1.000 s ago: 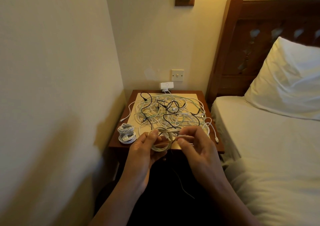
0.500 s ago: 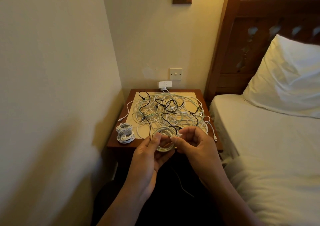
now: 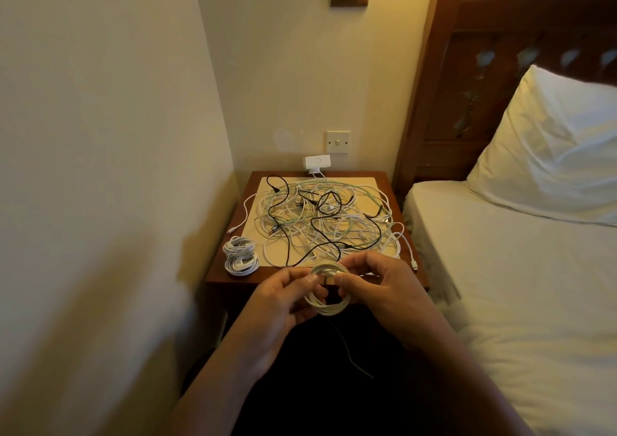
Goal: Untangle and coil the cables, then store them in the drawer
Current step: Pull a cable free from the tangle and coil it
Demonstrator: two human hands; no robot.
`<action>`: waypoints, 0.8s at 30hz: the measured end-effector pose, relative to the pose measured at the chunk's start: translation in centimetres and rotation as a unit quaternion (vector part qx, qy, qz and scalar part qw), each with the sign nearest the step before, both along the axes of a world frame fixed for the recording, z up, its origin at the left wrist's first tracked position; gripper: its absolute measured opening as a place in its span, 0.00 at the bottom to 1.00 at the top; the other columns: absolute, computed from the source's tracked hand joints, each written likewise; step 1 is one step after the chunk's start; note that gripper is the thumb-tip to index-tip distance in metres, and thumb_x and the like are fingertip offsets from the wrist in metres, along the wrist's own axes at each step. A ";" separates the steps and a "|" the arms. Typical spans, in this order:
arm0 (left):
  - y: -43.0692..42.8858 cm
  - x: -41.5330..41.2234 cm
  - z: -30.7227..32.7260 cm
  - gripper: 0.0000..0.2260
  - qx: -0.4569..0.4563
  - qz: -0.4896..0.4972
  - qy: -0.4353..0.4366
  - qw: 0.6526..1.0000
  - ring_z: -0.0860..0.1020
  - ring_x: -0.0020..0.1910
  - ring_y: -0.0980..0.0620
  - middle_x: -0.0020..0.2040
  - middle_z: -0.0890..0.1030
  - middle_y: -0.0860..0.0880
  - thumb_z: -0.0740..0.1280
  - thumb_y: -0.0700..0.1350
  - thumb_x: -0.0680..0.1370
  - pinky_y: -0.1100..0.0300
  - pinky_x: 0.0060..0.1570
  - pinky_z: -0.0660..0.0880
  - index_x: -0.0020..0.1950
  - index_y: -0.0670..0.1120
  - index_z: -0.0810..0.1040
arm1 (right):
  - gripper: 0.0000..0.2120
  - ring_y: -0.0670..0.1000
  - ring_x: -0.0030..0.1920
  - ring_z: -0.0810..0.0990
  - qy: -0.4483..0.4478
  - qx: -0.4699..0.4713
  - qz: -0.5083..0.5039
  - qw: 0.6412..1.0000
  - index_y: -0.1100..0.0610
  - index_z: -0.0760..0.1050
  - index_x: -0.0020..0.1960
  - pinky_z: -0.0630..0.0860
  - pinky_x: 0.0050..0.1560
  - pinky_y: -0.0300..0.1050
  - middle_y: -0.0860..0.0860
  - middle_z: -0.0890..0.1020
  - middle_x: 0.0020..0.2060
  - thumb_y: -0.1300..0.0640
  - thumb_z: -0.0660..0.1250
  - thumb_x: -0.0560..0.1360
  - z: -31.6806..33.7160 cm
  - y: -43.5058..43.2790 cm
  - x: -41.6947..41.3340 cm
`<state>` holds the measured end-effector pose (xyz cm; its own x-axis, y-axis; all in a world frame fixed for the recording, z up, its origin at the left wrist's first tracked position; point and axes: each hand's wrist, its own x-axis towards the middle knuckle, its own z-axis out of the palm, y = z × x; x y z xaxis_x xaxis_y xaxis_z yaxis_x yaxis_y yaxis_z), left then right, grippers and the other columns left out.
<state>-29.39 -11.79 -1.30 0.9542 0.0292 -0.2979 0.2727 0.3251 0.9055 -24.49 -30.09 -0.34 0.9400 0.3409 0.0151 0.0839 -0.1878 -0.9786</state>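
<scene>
Both hands hold one white cable wound into a small coil just in front of the near edge of the table, above the person's dark lap. The left hand pinches the coil's left side between thumb and fingers, most likely so the loops stay stacked and cannot spring apart. The right hand grips the top right of the coil with thumb and forefinger, and it looks to be tucking or wrapping the cable's last stretch round the loops, though the end itself is too small to make out. Holding the coil off the table keeps it free of the tangle, a loose heap of white, pale green and black cables spread over the light mat that covers most of the tabletop. Two finished white coils lie stacked at the table's near left corner, touching each other and just beside the heap, probably parked there so they do not get caught up in it again. One white lead trails over the right edge, and a thin dark cable hangs down by the lap. A white adapter sits plugged in at the wall behind the table. No drawer shows open from this angle, so by my reckoning storage is some way off and most of the untangling remains.
</scene>
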 end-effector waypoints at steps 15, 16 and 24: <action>0.4 0.2 0.7 0.13 -0.036 -0.011 0.002 0.999 0.84 0.39 0.47 0.48 0.85 0.39 0.72 0.39 0.72 0.55 0.44 0.79 0.56 0.39 0.80 | 0.11 0.45 0.51 0.87 -0.066 0.017 -0.012 0.998 0.53 0.85 0.56 0.83 0.53 0.43 0.45 0.88 0.48 0.60 0.76 0.74 -0.4 -0.4 -0.5; 0.6 0.2 0.7 0.12 -0.049 -0.010 0.005 0.999 0.84 0.38 0.47 0.47 0.84 0.39 0.72 0.38 0.72 0.56 0.43 0.79 0.55 0.39 0.80 | 0.11 0.45 0.51 0.86 -0.074 0.005 0.001 0.997 0.53 0.85 0.56 0.82 0.52 0.41 0.45 0.88 0.48 0.61 0.76 0.74 -0.3 -0.6 -0.4; -0.1 0.6 -0.3 0.06 -0.182 0.081 -0.026 0.980 0.83 0.34 0.49 0.39 0.83 0.42 0.71 0.32 0.68 0.59 0.37 0.82 0.42 0.41 0.82 | 0.07 0.56 0.50 0.88 0.042 0.151 -0.013 0.988 0.60 0.85 0.49 0.83 0.51 0.47 0.56 0.88 0.47 0.66 0.75 0.72 -0.7 0.4 0.4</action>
